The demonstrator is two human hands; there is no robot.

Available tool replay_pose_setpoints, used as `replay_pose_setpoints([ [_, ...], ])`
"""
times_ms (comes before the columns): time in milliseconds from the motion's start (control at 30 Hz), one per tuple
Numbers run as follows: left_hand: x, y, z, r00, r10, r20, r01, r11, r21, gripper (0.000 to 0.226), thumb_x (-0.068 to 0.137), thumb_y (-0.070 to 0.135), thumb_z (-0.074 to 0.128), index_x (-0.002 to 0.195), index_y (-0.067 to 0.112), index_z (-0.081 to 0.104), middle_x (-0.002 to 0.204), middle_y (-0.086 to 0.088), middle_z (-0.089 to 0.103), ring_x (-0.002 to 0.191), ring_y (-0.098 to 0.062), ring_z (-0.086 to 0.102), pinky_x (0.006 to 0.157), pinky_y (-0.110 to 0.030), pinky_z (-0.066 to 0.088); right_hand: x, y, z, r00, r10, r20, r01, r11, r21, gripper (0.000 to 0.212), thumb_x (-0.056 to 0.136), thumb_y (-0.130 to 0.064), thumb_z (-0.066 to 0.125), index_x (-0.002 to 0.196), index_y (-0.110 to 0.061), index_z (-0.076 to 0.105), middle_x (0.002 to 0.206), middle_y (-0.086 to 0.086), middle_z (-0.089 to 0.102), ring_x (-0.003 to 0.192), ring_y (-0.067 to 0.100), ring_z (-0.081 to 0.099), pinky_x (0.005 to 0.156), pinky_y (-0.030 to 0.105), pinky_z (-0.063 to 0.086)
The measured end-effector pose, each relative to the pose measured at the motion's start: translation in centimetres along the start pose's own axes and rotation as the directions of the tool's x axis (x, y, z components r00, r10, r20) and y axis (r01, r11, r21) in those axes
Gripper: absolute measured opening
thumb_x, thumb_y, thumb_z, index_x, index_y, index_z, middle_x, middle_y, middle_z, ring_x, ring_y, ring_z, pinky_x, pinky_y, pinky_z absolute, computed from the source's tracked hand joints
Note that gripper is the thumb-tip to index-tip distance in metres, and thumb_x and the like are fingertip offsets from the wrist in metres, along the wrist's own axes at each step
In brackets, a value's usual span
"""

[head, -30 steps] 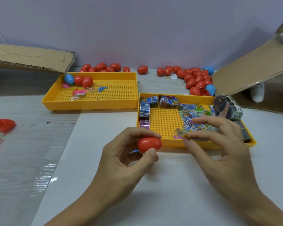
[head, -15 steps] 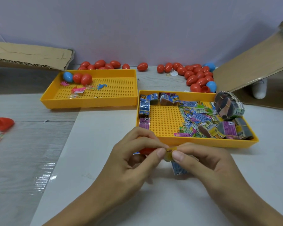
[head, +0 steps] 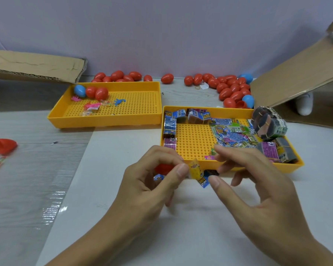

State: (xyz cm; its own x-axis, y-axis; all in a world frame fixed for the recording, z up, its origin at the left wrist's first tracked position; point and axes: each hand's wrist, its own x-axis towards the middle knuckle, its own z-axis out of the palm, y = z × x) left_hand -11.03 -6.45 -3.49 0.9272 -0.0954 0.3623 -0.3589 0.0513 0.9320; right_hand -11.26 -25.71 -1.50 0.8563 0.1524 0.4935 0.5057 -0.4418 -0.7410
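A: Nearest first. Where is the leaflet relative to the fingers?

B: The folded leaflet [head: 195, 169] stands upright between the two hands, above the white table [head: 123, 233]. The left hand [head: 150, 191] pinches its yellow upper part between thumb tip and forefinger tip. Its blue lower end hangs just beside the thumb tip of the right hand [head: 258, 191].

A: Contact on the right side?

B: Cannot tell. The thumb tip is at the blue edge, but the join is too small to read.

A: Anything hidden?

B: A red egg [head: 162, 168] sits behind the left fingers with only a sliver showing. A blue scrap shows lower in that hand and is hard to make out. The print on the leaflet is unreadable.

A: Finger spread?

B: Left fingers are curled tight, closed on the leaflet, with the egg tucked behind them. Right fingers are loose and spread wide, forefinger reaching forward well above the thumb, and grip nothing.

A: Further out?

B: The near yellow tray [head: 288, 168] lies just behind the hands. It holds loose leaflets [head: 233, 134] and banded bundles [head: 268, 125]. The far yellow tray [head: 104, 122] holds one blue and two red eggs in its back left corner, plus small toys. More eggs [head: 231, 89] lie along the wall. Cardboard flaps [head: 37, 66] stand at both sides, the right one cut off by the frame.
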Motion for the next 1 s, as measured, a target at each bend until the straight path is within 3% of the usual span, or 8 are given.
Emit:
replay_pose_setpoints([
  [67,0.0,0.2,0.1,1.000,0.004,0.013,-0.004,1.000,0.003,0.017,0.087,0.040,0.070,0.084,0.024,0.071,0.098,-0.001,0.061,0.053,-0.008,0.055,0.045,-0.030,0.046,-0.1,-0.4,-0.1,0.998,0.012,0.055,-0.016,0.996,0.088,0.042,0.082,-0.025,0.072,0.123,-0.025,0.064,0.108,-0.005,0.065,0.094,0.020,0.066,0.067,0.029,0.051],
  [167,-0.1,0.4,0.1,1.000,0.022,0.007,-0.022,0.998,0.052,0.023,0.086,0.043,0.071,0.083,0.020,0.070,0.099,-0.001,0.061,0.063,-0.009,0.061,0.054,-0.022,0.046,-0.3,-1.0,0.1,0.974,0.179,0.142,-0.216,0.922,0.320,0.030,0.074,-0.039,0.075,0.103,-0.029,0.073,0.091,-0.002,0.068,0.077,0.015,0.067,0.056,0.032,0.053],
  [267,-0.3,0.5,0.1,0.994,0.106,-0.024,-0.101,0.982,0.158,0.010,0.082,0.030,0.075,0.082,0.021,0.069,0.099,0.001,0.060,0.076,-0.020,0.063,0.056,-0.026,0.048,-0.3,-1.1,0.0,0.909,0.360,0.210,-0.412,0.851,0.326,0.034,0.063,-0.054,0.072,0.072,-0.021,0.071,0.059,0.005,0.064,0.048,0.010,0.057,0.043,0.023,0.043],
  [333,-0.4,0.6,0.3,0.983,0.183,-0.004,-0.178,0.958,0.224,0.008,0.081,0.024,0.076,0.083,0.021,0.068,0.100,-0.001,0.059,0.074,-0.023,0.062,0.054,-0.032,0.049,-0.3,-1.5,0.0,0.891,0.372,0.260,-0.439,0.850,0.291,0.036,0.064,-0.059,0.070,0.069,-0.023,0.073,0.054,0.007,0.064,0.041,0.008,0.054,0.043,0.019,0.041],
  [533,-0.6,0.8,0.5,0.965,0.258,0.046,-0.259,0.913,0.315,0.010,0.081,0.021,0.077,0.082,0.016,0.068,0.100,-0.004,0.058,0.070,-0.023,0.061,0.051,-0.027,0.046,0.1,-1.8,0.0,0.850,0.388,0.357,-0.507,0.786,0.353,0.014,0.072,-0.038,0.073,0.079,-0.027,0.079,0.062,0.001,0.070,0.045,0.005,0.058,0.042,0.023,0.044],
  [633,-0.7,0.9,0.6,0.963,0.260,0.066,-0.267,0.906,0.329,0.009,0.079,0.018,0.078,0.080,0.014,0.070,0.100,-0.006,0.059,0.069,-0.021,0.060,0.051,-0.023,0.045,0.4,-1.7,-0.3,0.801,0.400,0.445,-0.580,0.701,0.416,0.017,0.074,-0.027,0.069,0.087,-0.027,0.079,0.071,0.003,0.073,0.058,0.012,0.066,0.044,0.023,0.045],
  [733,-0.7,0.8,0.5,0.963,0.251,0.098,-0.270,0.906,0.326,0.008,0.079,0.015,0.078,0.081,0.011,0.071,0.101,-0.005,0.059,0.069,-0.021,0.060,0.052,-0.021,0.045,0.4,-1.6,-0.4,0.799,0.383,0.465,-0.580,0.697,0.423,0.023,0.074,-0.024,0.070,0.095,-0.029,0.079,0.078,0.009,0.075,0.069,0.017,0.071,0.048,0.025,0.049],
  [1000,-0.9,1.2,0.4,0.965,0.217,0.147,-0.251,0.925,0.286,0.020,0.076,0.030,0.083,0.088,0.020,0.070,0.107,0.000,0.057,0.071,-0.019,0.059,0.051,-0.025,0.046,0.3,-0.9,-0.1,0.839,0.432,0.332,-0.544,0.682,0.489,0.010,0.069,-0.016,0.068,0.073,-0.014,0.076,0.065,0.017,0.068,0.053,0.015,0.064,0.040,0.024,0.045],
])
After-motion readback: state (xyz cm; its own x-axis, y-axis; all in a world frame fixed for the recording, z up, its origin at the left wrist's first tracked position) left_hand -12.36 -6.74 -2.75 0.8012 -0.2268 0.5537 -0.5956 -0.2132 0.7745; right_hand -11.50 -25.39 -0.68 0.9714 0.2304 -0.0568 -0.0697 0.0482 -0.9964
